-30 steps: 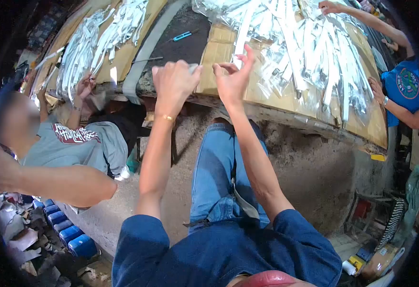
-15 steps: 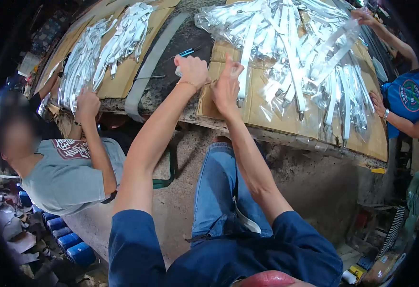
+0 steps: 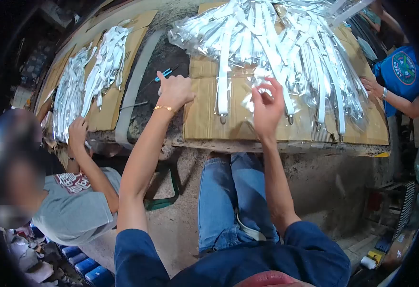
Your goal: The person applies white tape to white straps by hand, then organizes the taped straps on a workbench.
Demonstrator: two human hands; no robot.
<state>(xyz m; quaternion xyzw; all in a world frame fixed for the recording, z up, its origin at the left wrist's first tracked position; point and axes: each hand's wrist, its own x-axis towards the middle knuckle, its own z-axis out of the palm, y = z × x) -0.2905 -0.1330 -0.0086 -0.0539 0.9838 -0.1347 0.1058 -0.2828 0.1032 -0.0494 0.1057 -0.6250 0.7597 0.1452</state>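
My left hand (image 3: 175,93) is a loose fist at the left edge of the cardboard sheet (image 3: 202,117), its thumb toward a blue-handled tool (image 3: 164,75) on the dark tabletop. Its fingertips are hidden, so I cannot see what they hold. Farther right, my right hand (image 3: 269,110) hovers over clear plastic, fingers bent and apart from the thumb. Beside it lies a white strap (image 3: 223,76) with a metal clip at its end. A heap of similar white straps in clear bags (image 3: 310,62) spreads behind it.
At left, a person in a grey shirt (image 3: 78,205) reaches toward another pile of white straps (image 3: 71,91) on cardboard. A person in a blue shirt (image 3: 400,71) has a hand at the table's right side. A thin metal rod (image 3: 134,104) lies near a pale band (image 3: 138,91).
My right hand has moved right, away from my left, to over the plastic beside the straps. My left hand has shifted left and down in view. The view has also shifted.
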